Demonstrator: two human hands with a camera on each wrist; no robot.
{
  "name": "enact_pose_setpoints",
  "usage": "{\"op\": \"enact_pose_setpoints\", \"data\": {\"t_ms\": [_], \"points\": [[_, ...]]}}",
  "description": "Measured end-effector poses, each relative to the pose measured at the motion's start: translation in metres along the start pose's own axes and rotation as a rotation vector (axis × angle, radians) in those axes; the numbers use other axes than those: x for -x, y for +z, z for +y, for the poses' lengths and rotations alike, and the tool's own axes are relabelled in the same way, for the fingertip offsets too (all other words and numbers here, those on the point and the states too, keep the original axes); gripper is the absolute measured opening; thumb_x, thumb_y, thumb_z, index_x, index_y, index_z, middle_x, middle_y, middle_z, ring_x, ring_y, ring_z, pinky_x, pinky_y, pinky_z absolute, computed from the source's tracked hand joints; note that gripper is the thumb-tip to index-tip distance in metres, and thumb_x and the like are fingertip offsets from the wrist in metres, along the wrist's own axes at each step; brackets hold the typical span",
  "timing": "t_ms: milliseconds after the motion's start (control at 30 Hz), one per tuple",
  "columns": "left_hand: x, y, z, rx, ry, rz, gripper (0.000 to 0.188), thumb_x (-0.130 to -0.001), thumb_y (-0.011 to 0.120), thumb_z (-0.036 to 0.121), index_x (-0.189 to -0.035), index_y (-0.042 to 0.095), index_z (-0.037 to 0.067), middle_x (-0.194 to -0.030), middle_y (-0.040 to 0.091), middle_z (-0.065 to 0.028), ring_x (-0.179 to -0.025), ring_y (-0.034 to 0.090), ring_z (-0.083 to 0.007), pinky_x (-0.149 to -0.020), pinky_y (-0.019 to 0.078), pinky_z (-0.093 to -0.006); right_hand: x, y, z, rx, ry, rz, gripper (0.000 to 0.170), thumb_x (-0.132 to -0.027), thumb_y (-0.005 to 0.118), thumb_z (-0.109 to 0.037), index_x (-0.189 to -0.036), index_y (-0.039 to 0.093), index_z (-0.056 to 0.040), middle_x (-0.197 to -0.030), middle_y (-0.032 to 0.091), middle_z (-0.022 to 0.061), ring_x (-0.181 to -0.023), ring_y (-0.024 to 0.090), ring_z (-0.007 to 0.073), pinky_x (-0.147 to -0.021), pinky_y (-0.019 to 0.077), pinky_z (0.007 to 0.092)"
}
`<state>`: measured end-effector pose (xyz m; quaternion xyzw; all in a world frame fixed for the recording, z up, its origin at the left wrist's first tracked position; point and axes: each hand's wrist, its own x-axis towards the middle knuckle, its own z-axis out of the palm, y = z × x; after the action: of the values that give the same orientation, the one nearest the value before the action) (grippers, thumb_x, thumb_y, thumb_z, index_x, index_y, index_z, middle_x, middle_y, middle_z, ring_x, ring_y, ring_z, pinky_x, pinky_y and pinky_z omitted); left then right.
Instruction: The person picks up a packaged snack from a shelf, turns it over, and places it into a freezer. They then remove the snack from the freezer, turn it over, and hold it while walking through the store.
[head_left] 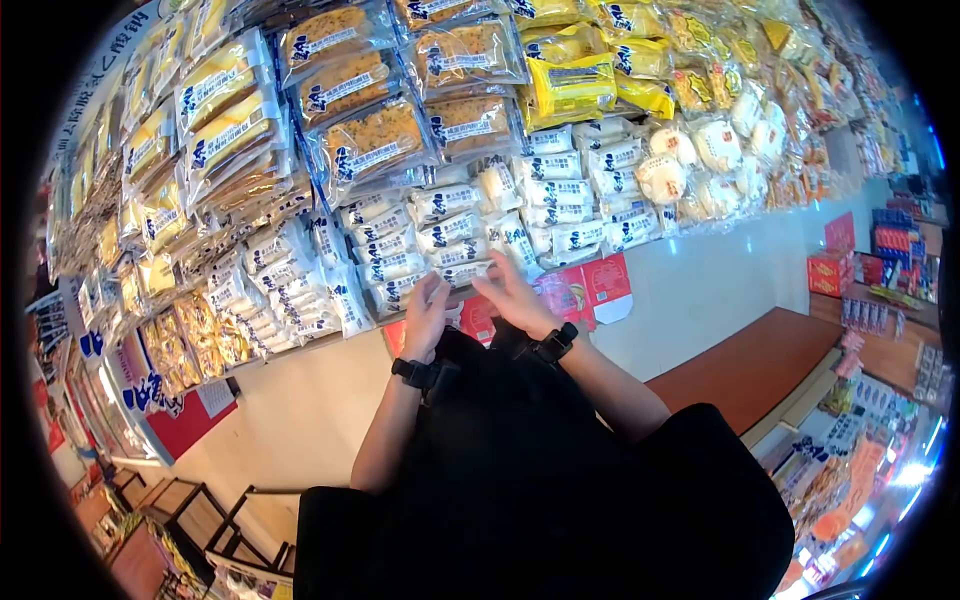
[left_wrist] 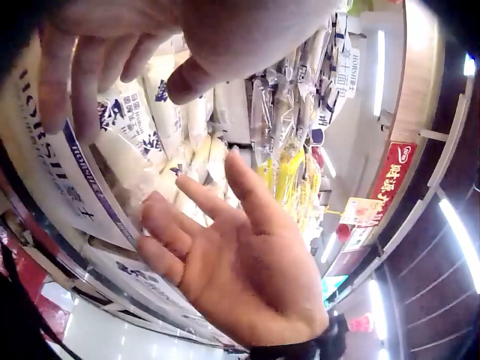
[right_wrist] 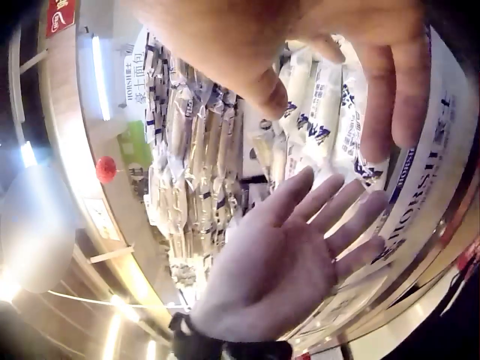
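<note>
Both hands hover at the front edge of a display of packaged bread, a short gap between them. The left hand (head_left: 426,318) has its fingers loosely bent, near small white packets (head_left: 392,268). Beside it the right hand (head_left: 515,300) spreads its fingers, close to more white packets (head_left: 512,240). Neither hand holds anything. In the left wrist view the left hand (left_wrist: 247,30) is above, with the right hand (left_wrist: 251,270) palm-up below. The right wrist view has the right hand (right_wrist: 300,37) on top and the left hand (right_wrist: 270,262) open beneath, white packets (right_wrist: 326,97) behind.
Larger brown bread packs (head_left: 375,145) and yellow packs (head_left: 572,88) lie farther back, with round white buns (head_left: 718,145) at the right. Red printed boxes (head_left: 605,280) are below the display edge. A brown counter (head_left: 750,365) stands right, dark-framed furniture (head_left: 245,525) lower left.
</note>
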<state>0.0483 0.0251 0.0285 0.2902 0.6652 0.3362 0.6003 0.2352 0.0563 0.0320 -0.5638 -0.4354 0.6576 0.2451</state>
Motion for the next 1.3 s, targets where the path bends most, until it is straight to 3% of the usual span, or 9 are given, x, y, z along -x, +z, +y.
{"op": "enact_pose_setpoints", "data": {"t_ms": [133,300,433,667,800,867,933,1000,1300], "points": [[0.006,0.013,0.001,0.075,-0.046,0.095,0.047,-0.099,0.056,0.025,-0.139,0.044,0.003,-0.129,0.056,-0.0130,-0.087,0.065,-0.0162,-0.067,0.0525,-0.0277,-0.012,-0.012,-0.013,-0.168,0.056,-0.094,0.070,-0.091,0.070,-0.028,-0.144,0.035,0.0010,-0.104,0.059,0.0104,-0.074,0.063,0.0131,-0.064,0.0522,0.0273],[0.009,0.025,-0.012,0.133,-0.033,0.183,0.045,-0.100,0.055,0.024,-0.139,0.045,0.005,-0.125,0.058,-0.0102,-0.077,0.065,-0.0142,-0.066,0.0532,-0.0271,-0.028,-0.015,-0.013,0.303,-0.247,-0.101,0.037,-0.082,0.077,-0.024,-0.105,0.067,0.0022,-0.095,0.063,0.0154,-0.072,0.062,0.0260,-0.065,0.0482,0.0347],[0.020,0.029,0.004,0.239,-0.042,0.201,0.043,-0.100,0.055,0.025,-0.137,0.048,0.005,-0.125,0.058,-0.0089,-0.076,0.065,-0.0152,-0.067,0.0532,-0.0279,-0.031,-0.009,-0.003,0.348,-0.522,0.041,0.028,-0.080,0.074,-0.016,-0.104,0.068,-0.0052,-0.091,0.062,0.0163,-0.091,0.057,0.0331,-0.083,0.0452,0.0402],[0.030,0.025,0.013,0.244,0.116,0.205,0.036,-0.099,0.057,0.023,-0.129,0.055,0.004,-0.115,0.064,-0.0086,-0.082,0.065,-0.0146,-0.064,0.0515,-0.0264,0.004,-0.027,-0.069,0.449,-0.443,-0.101,0.023,-0.085,0.069,-0.017,-0.104,0.067,-0.0028,-0.095,0.068,0.0182,-0.080,0.063,0.0362,-0.073,0.0503,0.0396],[0.063,0.002,0.032,-0.034,0.376,0.301,0.039,-0.095,0.064,0.025,-0.127,0.057,0.003,-0.110,0.066,-0.0058,-0.095,0.061,-0.0132,-0.078,0.0505,-0.0270,0.029,-0.039,-0.108,0.456,-0.370,-0.142,0.021,-0.088,0.070,-0.014,-0.107,0.069,-0.0063,-0.071,0.059,-0.0009,-0.057,0.047,0.0028,-0.052,0.0363,0.0226],[0.090,-0.019,0.041,0.068,0.371,0.216,0.040,-0.098,0.059,0.022,-0.131,0.054,0.000,-0.120,0.064,-0.0083,-0.103,0.060,-0.0140,-0.089,0.0483,-0.0289,0.033,-0.029,-0.114,0.386,-0.466,-0.213,0.022,-0.089,0.070,-0.012,-0.110,0.068,-0.0052,-0.073,0.057,-0.0036,-0.058,0.045,0.0006,-0.051,0.0342,0.0204],[0.116,-0.041,0.038,0.413,0.407,0.094,0.038,-0.099,0.056,0.013,-0.134,0.049,-0.002,-0.121,0.062,-0.0081,-0.111,0.057,-0.0142,-0.096,0.0467,-0.0293,0.043,0.002,-0.122,0.259,-0.469,-0.311,0.025,-0.089,0.070,-0.014,-0.112,0.067,-0.0048,-0.069,0.055,-0.0043,-0.059,0.045,0.0022,-0.052,0.0364,0.0206],[0.145,-0.071,0.025,0.495,0.425,0.090,0.035,-0.096,0.063,0.017,-0.123,0.056,-0.005,-0.108,0.064,-0.0063,-0.092,0.059,-0.0097,-0.082,0.0491,-0.0258,0.060,0.046,-0.133,0.118,-0.342,-0.445,0.026,-0.091,0.066,-0.008,-0.117,0.063,-0.0029,-0.079,0.061,-0.0015,-0.058,0.050,0.0018,-0.052,0.0404,0.0182],[0.287,-0.208,-0.073,0.488,0.403,0.533,0.025,-0.098,0.061,0.020,-0.111,0.063,-0.002,-0.094,0.066,-0.0022,-0.083,0.060,-0.0065,-0.072,0.0490,-0.0228,0.114,0.273,-0.090,0.113,-0.277,-0.948,0.041,-0.090,0.070,-0.016,-0.126,0.055,-0.0021,-0.094,0.066,0.0045,-0.069,0.062,0.0074,-0.057,0.0489,0.0195]]}}
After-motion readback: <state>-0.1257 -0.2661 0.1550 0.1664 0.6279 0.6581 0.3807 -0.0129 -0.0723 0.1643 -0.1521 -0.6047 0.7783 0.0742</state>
